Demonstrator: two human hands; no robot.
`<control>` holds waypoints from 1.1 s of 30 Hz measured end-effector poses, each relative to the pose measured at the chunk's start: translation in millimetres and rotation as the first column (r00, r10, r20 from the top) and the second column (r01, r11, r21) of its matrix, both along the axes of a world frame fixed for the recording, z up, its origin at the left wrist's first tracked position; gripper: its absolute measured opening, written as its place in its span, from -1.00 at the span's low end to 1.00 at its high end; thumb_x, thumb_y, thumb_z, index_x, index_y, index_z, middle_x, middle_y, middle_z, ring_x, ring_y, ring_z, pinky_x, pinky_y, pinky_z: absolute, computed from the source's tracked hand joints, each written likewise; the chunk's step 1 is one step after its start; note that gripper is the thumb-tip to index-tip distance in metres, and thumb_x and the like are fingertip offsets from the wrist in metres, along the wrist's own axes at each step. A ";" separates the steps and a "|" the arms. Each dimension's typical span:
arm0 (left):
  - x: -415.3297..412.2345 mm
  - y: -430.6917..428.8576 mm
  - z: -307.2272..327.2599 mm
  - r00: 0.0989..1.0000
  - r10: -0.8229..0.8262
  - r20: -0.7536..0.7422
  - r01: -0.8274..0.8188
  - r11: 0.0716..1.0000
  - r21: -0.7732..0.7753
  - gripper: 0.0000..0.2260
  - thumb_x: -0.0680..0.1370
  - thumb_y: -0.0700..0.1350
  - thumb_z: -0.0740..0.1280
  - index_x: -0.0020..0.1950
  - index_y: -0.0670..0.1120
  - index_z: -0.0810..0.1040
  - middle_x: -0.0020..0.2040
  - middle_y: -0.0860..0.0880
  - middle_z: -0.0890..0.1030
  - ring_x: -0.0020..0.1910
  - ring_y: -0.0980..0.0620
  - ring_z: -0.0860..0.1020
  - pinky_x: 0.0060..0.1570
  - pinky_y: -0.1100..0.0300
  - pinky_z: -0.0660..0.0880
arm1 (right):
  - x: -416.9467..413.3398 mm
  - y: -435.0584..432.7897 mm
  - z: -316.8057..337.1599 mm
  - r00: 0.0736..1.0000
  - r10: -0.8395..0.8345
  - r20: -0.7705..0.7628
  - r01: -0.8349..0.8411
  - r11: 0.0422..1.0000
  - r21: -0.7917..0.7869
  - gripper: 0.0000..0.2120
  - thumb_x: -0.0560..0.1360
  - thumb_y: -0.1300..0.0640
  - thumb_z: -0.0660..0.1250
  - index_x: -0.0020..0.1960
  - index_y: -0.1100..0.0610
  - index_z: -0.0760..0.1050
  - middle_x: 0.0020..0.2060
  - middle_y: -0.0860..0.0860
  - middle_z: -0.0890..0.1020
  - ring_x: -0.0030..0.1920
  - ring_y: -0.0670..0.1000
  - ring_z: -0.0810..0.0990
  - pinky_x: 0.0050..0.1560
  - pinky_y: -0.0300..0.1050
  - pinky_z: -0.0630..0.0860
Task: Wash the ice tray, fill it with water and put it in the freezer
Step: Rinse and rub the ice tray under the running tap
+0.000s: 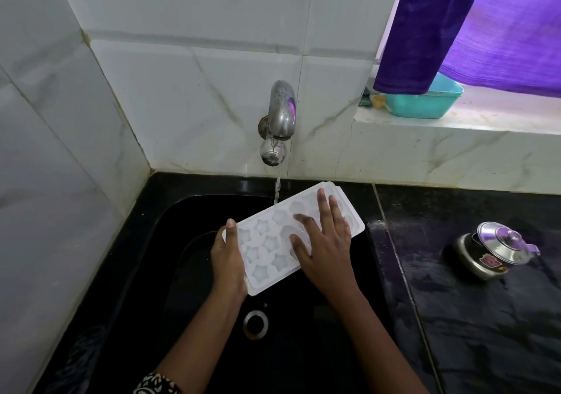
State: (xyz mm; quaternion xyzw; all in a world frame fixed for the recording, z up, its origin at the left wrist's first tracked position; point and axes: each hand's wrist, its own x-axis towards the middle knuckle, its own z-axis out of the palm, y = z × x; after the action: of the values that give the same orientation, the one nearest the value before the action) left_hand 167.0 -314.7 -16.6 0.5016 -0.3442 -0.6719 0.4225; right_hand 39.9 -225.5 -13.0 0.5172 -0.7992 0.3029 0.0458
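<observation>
A white ice tray (267, 241) with star-shaped moulds is held over the black sink (170, 272), tilted, its far end under the tap. My left hand (227, 260) grips the tray's near left edge, thumb on top. My right hand (324, 241) lies flat on the tray's right half, fingers spread and straight. A thin stream of water (277, 190) falls from the steel tap (280, 114) just past the tray's far edge.
The sink drain (255, 323) sits below the tray. A black counter (485, 317) to the right carries a steel pot with a lid (494, 251). A teal tub (425, 102) stands on the window ledge under a purple cloth (455, 29). White tiled walls close the left and back.
</observation>
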 end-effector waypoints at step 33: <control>2.6 -9.0 9.5 0.997 0.074 0.019 -0.071 0.992 -0.100 -0.77 0.62 0.04 0.20 -0.13 -0.05 0.51 -0.17 -0.08 0.63 -0.20 -0.03 0.61 -0.19 0.11 0.54 | 10.0 -40.6 -0.9 0.952 0.055 -0.302 -0.041 0.998 0.053 -0.57 0.56 -0.23 0.00 0.06 -0.05 0.57 0.54 0.01 0.05 0.53 0.04 -0.09 0.44 0.18 -0.16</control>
State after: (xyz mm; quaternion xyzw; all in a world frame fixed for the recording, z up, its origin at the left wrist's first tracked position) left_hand 169.6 -323.6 -7.1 0.4996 -0.3636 -0.6324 0.4671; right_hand 49.9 -266.1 -14.0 0.5777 -0.7767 0.2024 0.1484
